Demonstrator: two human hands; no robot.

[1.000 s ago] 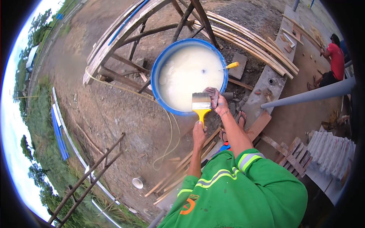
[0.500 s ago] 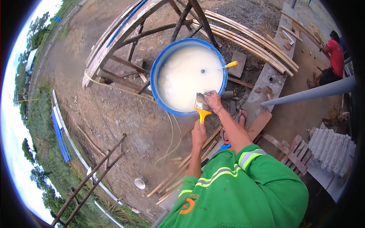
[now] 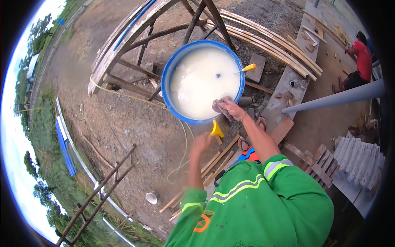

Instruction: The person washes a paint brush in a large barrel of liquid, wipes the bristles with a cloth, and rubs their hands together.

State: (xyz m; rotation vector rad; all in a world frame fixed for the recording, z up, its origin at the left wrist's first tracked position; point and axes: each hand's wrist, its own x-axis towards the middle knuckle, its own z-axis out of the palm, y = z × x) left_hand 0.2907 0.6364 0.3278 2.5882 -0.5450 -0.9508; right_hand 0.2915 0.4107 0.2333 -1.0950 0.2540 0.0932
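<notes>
My left hand (image 3: pixel 201 144), smeared by motion, is closed around the handle of a paintbrush (image 3: pixel 217 129) with a yellow grip, just outside the near rim of a round blue tub (image 3: pixel 165 82). The brush's bristle end is not clearly visible. My right hand (image 3: pixel 233 110) is over the tub's near right rim, its fingers curled and looking wet and greyish; what they hold, if anything, I cannot make out. Milky, pale liquid (image 3: pixel 199 86) fills much of the tub, with a small dark round spot (image 3: pixel 218 75) in it. A yellow-handled tool (image 3: pixel 249 67) rests across the right rim.
A wooden trestle (image 3: pixel 123 45) stands beyond the tub on the left. Long planks (image 3: pixel 267 39) lie at the upper right, near a grey pipe (image 3: pixel 337 98). A person in red (image 3: pixel 363 61) crouches at far right. A white container (image 3: pixel 152 198) sits on the dirt.
My left hand has drawn the brush away from my right hand, down and left, turning it. My right hand has come off the bristles and stays at the tub's rim.
</notes>
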